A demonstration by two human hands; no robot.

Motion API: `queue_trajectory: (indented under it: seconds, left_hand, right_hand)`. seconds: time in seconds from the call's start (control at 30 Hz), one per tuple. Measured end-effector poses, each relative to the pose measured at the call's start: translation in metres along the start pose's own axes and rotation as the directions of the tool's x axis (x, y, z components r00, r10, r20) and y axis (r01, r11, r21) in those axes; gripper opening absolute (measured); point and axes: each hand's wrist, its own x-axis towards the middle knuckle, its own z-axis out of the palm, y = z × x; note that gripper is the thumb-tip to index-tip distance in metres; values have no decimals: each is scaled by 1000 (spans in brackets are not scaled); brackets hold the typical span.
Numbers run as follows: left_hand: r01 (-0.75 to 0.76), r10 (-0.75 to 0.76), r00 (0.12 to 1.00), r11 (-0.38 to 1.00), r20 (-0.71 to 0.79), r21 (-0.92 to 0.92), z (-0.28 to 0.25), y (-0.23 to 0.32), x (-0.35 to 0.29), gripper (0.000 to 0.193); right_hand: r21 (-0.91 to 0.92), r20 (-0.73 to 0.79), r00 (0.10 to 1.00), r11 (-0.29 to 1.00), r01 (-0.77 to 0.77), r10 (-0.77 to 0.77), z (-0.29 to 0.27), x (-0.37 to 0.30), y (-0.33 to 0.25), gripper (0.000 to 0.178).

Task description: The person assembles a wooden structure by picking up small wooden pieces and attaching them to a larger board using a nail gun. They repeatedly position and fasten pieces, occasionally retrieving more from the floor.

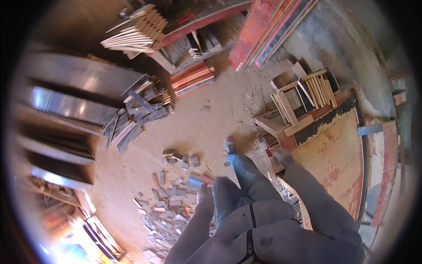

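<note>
My left hand (204,192) hangs low beside my left thigh, over or just next to the spread of small wooden offcuts (175,203) on the floor. Its fingers are too small and smeared to read. My right hand (282,157) reaches forward at the near-left corner of a low table (327,154) with a worn, reddish-tan top. Blur hides its fingers too, and whether it touches the table edge I cannot tell. One dark shoe (230,145) shows ahead of my bent legs.
On the table's far end sits a rack of wooden slats (317,91). Dark board scraps (143,105) lie in a heap at left, near long stacked panels (70,103). Red planks (193,78) and leaning red boards (263,33) stand ahead. Small blocks (180,159) rest on the dusty floor.
</note>
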Motion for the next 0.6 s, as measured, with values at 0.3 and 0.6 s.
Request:
queue_trajectory:
  seconds: [0.3,0.6]
  left_hand:
    - [-138,150,980,985,-128,102,-94,183,327,47]
    - [-684,734,636,394,237,614,-71,322,778,74]
  right_hand:
    - [-3,4,1000,1000,-25,25,149,352,-186,27]
    - [154,-113,960,959,-236,255,277,655,-199,70]
